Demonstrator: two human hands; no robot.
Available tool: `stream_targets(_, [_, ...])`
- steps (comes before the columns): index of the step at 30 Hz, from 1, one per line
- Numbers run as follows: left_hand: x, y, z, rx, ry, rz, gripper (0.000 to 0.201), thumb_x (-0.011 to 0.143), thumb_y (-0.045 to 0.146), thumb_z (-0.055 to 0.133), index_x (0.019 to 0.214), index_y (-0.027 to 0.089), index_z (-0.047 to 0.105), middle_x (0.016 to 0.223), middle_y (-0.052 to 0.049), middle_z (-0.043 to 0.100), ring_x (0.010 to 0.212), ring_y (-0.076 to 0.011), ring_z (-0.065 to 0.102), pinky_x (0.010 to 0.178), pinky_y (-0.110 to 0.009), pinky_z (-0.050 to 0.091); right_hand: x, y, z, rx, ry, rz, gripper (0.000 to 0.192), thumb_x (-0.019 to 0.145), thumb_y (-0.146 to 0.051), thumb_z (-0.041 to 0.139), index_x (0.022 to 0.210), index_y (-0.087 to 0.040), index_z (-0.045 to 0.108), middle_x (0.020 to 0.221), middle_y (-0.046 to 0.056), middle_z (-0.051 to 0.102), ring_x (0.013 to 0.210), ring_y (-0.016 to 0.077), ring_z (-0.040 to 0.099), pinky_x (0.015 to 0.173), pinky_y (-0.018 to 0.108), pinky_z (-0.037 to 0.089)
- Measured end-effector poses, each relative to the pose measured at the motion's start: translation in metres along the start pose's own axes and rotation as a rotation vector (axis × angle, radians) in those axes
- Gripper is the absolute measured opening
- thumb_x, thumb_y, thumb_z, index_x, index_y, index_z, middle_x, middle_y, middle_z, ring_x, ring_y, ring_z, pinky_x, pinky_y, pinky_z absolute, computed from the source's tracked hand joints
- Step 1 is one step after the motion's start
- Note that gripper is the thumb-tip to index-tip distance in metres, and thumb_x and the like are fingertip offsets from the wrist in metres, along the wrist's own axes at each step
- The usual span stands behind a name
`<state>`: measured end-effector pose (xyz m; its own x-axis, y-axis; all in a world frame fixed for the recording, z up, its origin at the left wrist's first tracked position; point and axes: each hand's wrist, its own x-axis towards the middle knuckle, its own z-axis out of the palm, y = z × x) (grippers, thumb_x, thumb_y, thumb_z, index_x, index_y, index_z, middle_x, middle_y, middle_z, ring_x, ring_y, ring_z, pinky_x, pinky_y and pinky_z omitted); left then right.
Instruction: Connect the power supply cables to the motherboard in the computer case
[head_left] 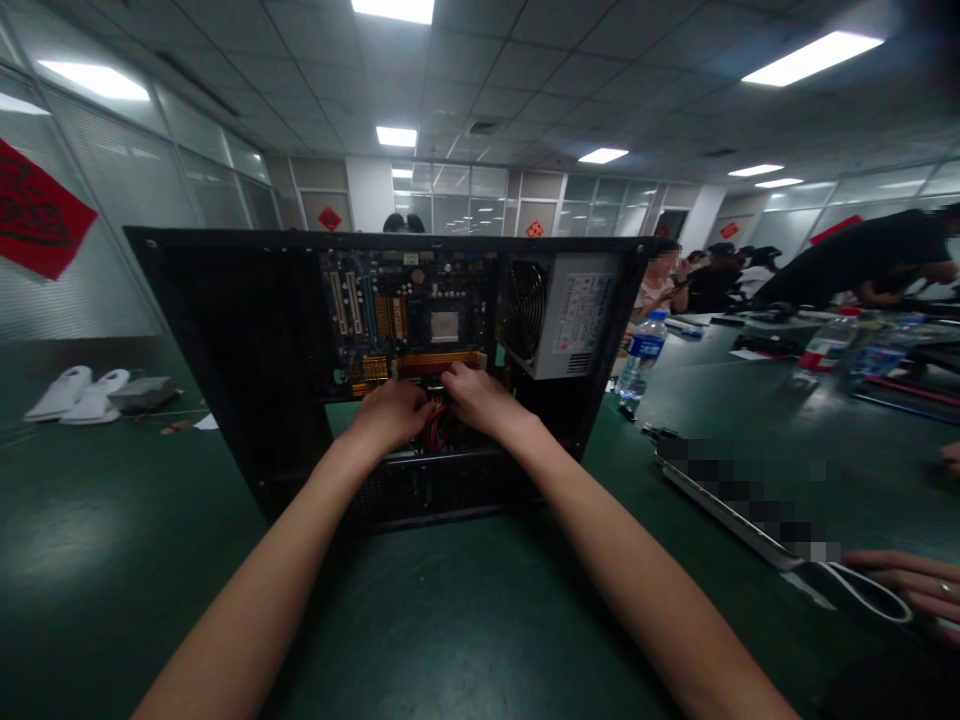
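Note:
An open black computer case point(225, 240) stands upright on the green table in front of me. Inside it are a motherboard point(420, 290) with a square silver processor point(445, 326), and a power supply point(574, 315) with a fan at the upper right. Both hands reach in at the motherboard's lower edge. My left hand point(394, 408) has its fingers curled beside the memory slots point(439, 364). Close by, my right hand point(480, 395) is bent in a pinch. Between them hangs a bundle of coloured cables point(435, 430). What the fingertips hold is hidden.
To the case's right stand water bottles point(641, 360) and a white-edged device point(727, 510) with a strap, near another person's hand point(915, 580). White shoes point(79, 395) and a grey box point(146, 393) lie at the left. Other people sit and lean at the far right.

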<state>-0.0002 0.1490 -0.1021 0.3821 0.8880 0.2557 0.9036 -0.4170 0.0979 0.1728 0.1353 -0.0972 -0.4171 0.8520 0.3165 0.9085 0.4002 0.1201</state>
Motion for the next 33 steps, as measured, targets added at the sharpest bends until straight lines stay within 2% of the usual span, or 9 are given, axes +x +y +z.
stream_targets(5, [0.002, 0.0, 0.0, 0.021, 0.0, 0.012, 0.036, 0.096, 0.043, 0.048, 0.1, 0.023, 0.078, 0.102, -0.012, 0.076, 0.097, -0.0301, 0.07, 0.078, -0.037, 0.051, -0.001, -0.002, -0.001, -0.004, -0.004, 0.04, 0.028, 0.099, -0.01, 0.041, 0.119, -0.011, 0.06, 0.123, 0.017, 0.06, 0.104, 0.0281, 0.068, 0.081, 0.034, 0.054])
stream_targets(10, [0.001, 0.0, -0.001, 0.014, -0.001, -0.017, 0.037, 0.095, 0.045, 0.049, 0.101, 0.024, 0.078, 0.099, -0.012, 0.077, 0.094, -0.0296, 0.071, 0.077, -0.036, 0.051, 0.003, 0.001, 0.004, 0.001, 0.014, 0.055, 0.026, 0.098, -0.012, 0.044, 0.119, -0.011, 0.06, 0.123, 0.017, 0.06, 0.105, 0.028, 0.067, 0.084, 0.035, 0.055])
stream_targets(17, [0.001, 0.004, -0.004, 0.013, -0.016, -0.018, 0.042, 0.097, 0.046, 0.044, 0.101, 0.022, 0.078, 0.101, -0.013, 0.077, 0.096, -0.0295, 0.071, 0.077, -0.035, 0.05, 0.005, 0.006, 0.008, -0.02, 0.01, 0.019, 0.028, 0.099, -0.014, 0.043, 0.122, -0.01, 0.059, 0.124, 0.017, 0.06, 0.105, 0.0275, 0.067, 0.084, 0.035, 0.055])
stream_targets(24, [0.008, -0.002, 0.002, 0.014, -0.019, -0.019, 0.045, 0.097, 0.048, 0.042, 0.096, 0.022, 0.079, 0.098, -0.011, 0.078, 0.094, -0.0247, 0.072, 0.074, -0.029, 0.049, 0.009, 0.008, 0.007, -0.071, -0.039, -0.039, 0.028, 0.098, -0.018, 0.049, 0.121, -0.008, 0.06, 0.123, 0.019, 0.064, 0.11, 0.0314, 0.066, 0.088, 0.038, 0.055])
stream_targets(30, [0.012, -0.001, 0.003, 0.063, -0.011, -0.041, 0.044, 0.099, 0.046, 0.04, 0.105, 0.022, 0.077, 0.104, -0.012, 0.077, 0.1, -0.0266, 0.072, 0.079, -0.031, 0.052, 0.01, 0.005, 0.005, -0.014, -0.033, 0.016, 0.026, 0.095, -0.018, 0.053, 0.119, -0.01, 0.061, 0.117, 0.018, 0.069, 0.107, 0.0324, 0.069, 0.084, 0.038, 0.054])
stream_targets(33, [0.012, 0.003, 0.002, 0.096, -0.011, -0.059, 0.044, 0.1, 0.045, 0.04, 0.108, 0.022, 0.076, 0.108, -0.015, 0.076, 0.101, -0.0308, 0.072, 0.083, -0.037, 0.053, 0.009, 0.005, 0.005, 0.008, -0.02, 0.04, 0.026, 0.094, -0.017, 0.055, 0.118, -0.01, 0.06, 0.117, 0.018, 0.069, 0.107, 0.0316, 0.068, 0.083, 0.036, 0.053])
